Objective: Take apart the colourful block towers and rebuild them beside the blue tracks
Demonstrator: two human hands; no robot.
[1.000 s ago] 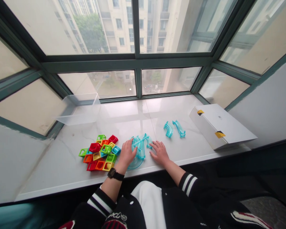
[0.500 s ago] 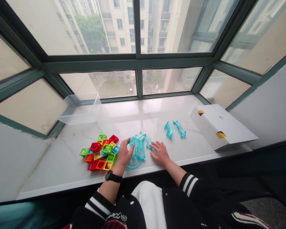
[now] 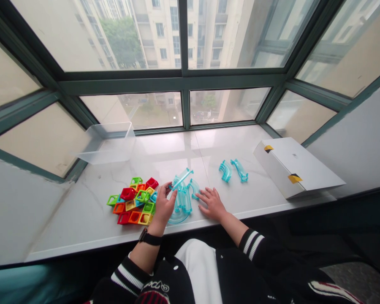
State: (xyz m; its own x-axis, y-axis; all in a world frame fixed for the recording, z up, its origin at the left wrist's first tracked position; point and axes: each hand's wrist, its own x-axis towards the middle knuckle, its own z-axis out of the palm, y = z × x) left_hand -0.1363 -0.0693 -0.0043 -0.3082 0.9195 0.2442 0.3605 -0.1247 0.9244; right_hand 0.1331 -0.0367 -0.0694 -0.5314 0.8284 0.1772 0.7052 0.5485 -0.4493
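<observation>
My left hand [image 3: 166, 204] is closed on one end of a straight translucent blue track piece [image 3: 183, 177], which it holds tilted up over a small heap of similar blue track pieces [image 3: 184, 200]. Fingers apart, my right hand [image 3: 211, 204] rests on the sill just right of the heap. Its fingertips are close to a curved blue track piece [image 3: 194, 186]; I cannot tell whether they touch it. Left of my left hand lies a pile of colourful hollow cube blocks [image 3: 134, 205] in red, orange, yellow, green and blue.
Two more blue pieces, a curved track [image 3: 225, 171] and a wavy track [image 3: 240, 171], lie to the right. A clear plastic bin [image 3: 109, 147] stands back left. A white box [image 3: 299, 166] with yellow-black tabs sits far right. Windows border the white sill [image 3: 91, 228].
My left hand has raised the straight track piece off the heap, and its far end now points up and right. My right hand has barely moved.
</observation>
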